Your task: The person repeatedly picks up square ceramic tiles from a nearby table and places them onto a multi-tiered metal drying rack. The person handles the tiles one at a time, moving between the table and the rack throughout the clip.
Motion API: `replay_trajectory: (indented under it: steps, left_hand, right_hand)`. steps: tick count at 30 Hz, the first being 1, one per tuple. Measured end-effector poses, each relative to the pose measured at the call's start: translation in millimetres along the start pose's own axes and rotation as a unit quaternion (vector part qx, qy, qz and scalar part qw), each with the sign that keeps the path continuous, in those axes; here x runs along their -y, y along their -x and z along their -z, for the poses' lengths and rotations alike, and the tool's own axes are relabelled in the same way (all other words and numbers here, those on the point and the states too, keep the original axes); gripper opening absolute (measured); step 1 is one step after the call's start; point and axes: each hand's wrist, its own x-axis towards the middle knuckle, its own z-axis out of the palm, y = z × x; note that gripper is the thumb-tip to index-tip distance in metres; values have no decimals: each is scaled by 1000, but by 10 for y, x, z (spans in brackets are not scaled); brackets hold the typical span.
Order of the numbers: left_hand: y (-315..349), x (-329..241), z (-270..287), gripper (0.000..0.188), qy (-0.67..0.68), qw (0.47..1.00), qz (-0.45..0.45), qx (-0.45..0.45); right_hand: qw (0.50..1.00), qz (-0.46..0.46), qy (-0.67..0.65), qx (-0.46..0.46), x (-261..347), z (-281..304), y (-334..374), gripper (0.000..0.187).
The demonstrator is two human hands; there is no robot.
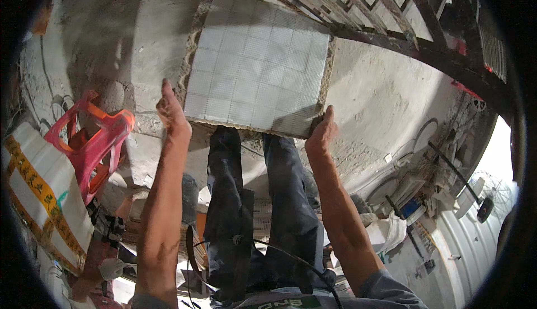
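Note:
A large square tile [254, 65] is in front of me, its pale grey face marked with a grid and its rim rough with crumbly mortar. My left hand [172, 112] grips its left edge near the lower corner, thumb pointing up. At the lower right corner my right hand [323, 132] clasps the opposite edge, also thumb up. Most of the fingers of both hands are hidden. Both forearms reach forward, the tile between the hands. I cannot tell whether its far edge rests against the dusty grey surface behind it.
A red and orange plastic stool [98, 135] stands at the left, by a white box with yellow tape [42, 197]. Dark metal bars [391, 34] cross the upper right, close to the tile's far corner. Assorted clutter and a corrugated white panel [470, 247] lie at the lower right.

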Motion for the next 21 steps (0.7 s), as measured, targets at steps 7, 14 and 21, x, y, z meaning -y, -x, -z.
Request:
replay_trajectory:
  steps: [7, 14, 21]
  left_hand:
    - [-310, -209, -116, 74, 12, 999, -1, 42]
    - [-538, -378, -224, 74, -7, 997, -32, 66]
    - [-759, -418, -274, 71, 23, 997, -17, 77]
  right_hand:
    - [997, 50, -51, -32, -197, -313, 74, 46]
    - [991, 6, -31, -130, -219, -525, 202, 45]
    - [991, 7, -110, -79, -211, -629, 233, 41]
